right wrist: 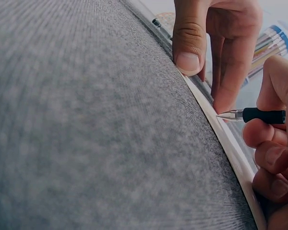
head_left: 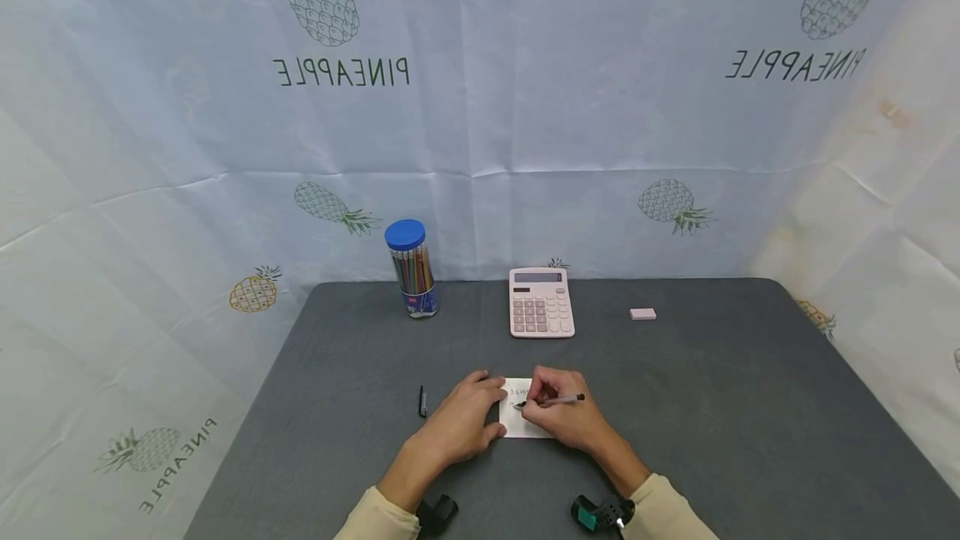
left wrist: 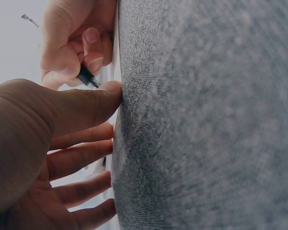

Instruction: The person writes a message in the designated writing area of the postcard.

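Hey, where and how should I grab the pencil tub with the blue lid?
I'd take the pencil tub around its middle, below the blue lid, from the front: it stands upright, its body is round, and the pineapple-print cloth is behind it. I'd avoid the lid, which might come off.

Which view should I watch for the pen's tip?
The right wrist view: the pen's tip shows large and unobstructed. The left wrist view shows it smaller, beside the left thumb; the head view shows it tiny.
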A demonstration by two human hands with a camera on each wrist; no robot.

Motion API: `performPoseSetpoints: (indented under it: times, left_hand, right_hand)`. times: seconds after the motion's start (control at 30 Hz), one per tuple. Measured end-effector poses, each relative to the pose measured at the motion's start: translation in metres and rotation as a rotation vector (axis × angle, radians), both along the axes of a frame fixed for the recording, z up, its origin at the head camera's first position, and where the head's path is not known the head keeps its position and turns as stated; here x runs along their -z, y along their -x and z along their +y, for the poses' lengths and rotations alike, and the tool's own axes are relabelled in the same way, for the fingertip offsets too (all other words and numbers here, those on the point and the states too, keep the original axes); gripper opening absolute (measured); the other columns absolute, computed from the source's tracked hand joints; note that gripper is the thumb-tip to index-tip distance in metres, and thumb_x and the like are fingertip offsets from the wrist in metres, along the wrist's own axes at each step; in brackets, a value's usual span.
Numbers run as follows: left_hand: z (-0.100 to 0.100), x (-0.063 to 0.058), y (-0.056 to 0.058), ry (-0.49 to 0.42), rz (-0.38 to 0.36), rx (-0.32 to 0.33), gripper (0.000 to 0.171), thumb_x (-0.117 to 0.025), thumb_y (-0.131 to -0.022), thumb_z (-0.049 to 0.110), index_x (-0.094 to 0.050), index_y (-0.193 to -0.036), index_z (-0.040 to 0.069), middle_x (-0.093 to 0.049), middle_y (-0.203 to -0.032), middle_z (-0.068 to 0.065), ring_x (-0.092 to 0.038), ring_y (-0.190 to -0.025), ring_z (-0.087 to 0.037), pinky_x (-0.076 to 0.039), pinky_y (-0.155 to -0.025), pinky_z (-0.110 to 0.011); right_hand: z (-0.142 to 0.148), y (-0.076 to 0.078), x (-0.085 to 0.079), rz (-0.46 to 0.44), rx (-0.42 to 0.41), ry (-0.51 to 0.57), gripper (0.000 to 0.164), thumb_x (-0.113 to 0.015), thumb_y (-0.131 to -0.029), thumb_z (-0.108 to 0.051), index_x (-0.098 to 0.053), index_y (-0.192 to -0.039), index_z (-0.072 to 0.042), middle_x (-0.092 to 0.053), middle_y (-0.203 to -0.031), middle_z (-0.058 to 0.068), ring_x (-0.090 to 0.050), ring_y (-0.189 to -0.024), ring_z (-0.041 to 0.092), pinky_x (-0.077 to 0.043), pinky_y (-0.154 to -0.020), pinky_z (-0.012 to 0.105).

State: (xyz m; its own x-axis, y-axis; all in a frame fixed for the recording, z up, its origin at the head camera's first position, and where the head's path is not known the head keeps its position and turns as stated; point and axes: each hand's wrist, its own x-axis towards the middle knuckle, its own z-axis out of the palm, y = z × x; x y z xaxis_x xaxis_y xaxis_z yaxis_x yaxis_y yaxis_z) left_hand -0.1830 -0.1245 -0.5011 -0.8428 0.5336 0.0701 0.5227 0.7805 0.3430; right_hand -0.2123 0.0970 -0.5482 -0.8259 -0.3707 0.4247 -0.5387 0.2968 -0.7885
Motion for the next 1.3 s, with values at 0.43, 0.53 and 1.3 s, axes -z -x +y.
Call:
performPoseSetpoints:
  times: [0.43,0.53,1.3]
  left_hand:
    - [-0.003,0.016,0.006,-0.026,0.058,0.03,0.045,-0.092,-0.089,0.02,-0.078,-0.129,0.003,-0.073,-0.144,-0.013,-0.064,-0.139,-0.039,-0.055,-0.118,-0.048]
    - [-0.005,0.018,0.007,-0.048,0.079,0.046,0.045,-0.093,-0.089,0.021,-0.078,-0.128,0.003,-0.073,-0.143,-0.014,-0.064,-0.138,-0.04,-0.056,-0.116,-0.05]
    - [0.0,0.0,-0.002,0.003,0.007,-0.001,0.046,-0.091,-0.091,0.02,-0.077,-0.131,0.003,-0.071,-0.147,-0.013,-0.062,-0.143,-0.038,-0.052,-0.122,-0.049]
  right_hand:
    - [0.002,0.001,0.003,0.002,0.06,0.018,0.036,-0.076,-0.077,0.008,-0.063,-0.075,-0.026,-0.058,-0.065,-0.013,-0.047,-0.055,-0.002,-0.036,-0.048,0.016]
    - [0.001,0.001,0.001,-0.001,0.056,0.005,0.035,-0.076,-0.077,0.007,-0.064,-0.076,-0.026,-0.059,-0.065,-0.013,-0.047,-0.055,-0.002,-0.036,-0.048,0.016]
    - [0.004,0.001,0.001,-0.015,0.059,0.038,0.036,-0.073,-0.074,0.01,-0.06,-0.073,-0.024,-0.055,-0.064,-0.013,-0.043,-0.055,-0.003,-0.032,-0.05,0.015]
